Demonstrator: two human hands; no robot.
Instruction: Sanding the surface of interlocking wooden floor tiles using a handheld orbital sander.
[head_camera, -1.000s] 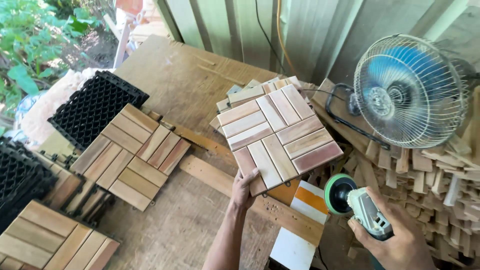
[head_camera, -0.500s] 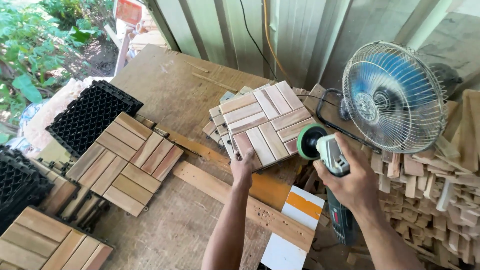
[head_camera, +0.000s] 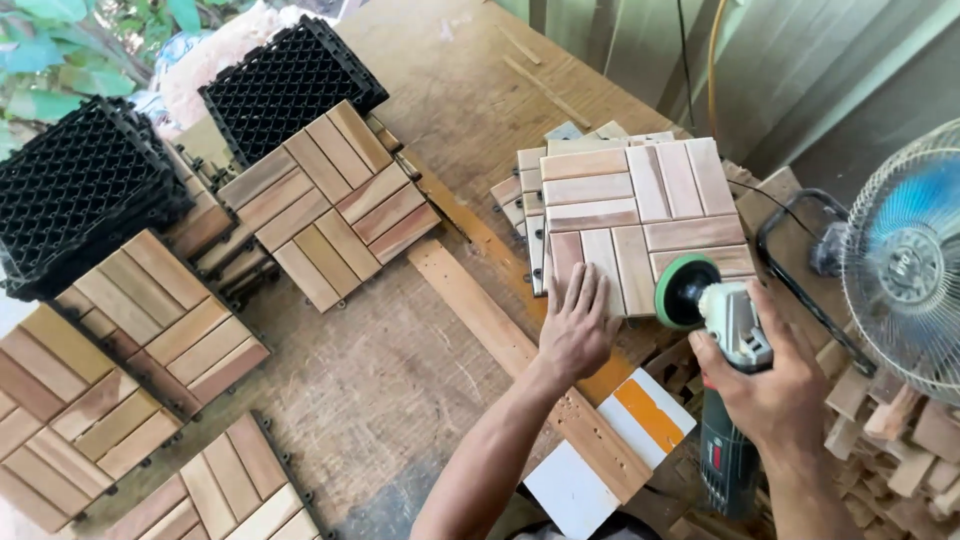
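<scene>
Hands first: right hand (head_camera: 775, 385) wrapped round grinder (head_camera: 725, 400), green disc angled onto wooden tile (head_camera: 635, 220) atop stack on worktop (head_camera: 400, 370). Left hand (head_camera: 578, 325) flat, fingers spread, pinning tile's near edge, prob. to steady it. Farther: more tiles (head_camera: 325, 200), black grids (head_camera: 290, 85), fan (head_camera: 905, 260).

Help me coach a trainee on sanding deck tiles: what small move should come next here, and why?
Probably ease the sander a touch left so its green disc sits flat on the wooden tile. The disc is only at the tile's near edge, the left hand presses flat on the near corner to steady it, and the right hand grips the tool body.
</scene>
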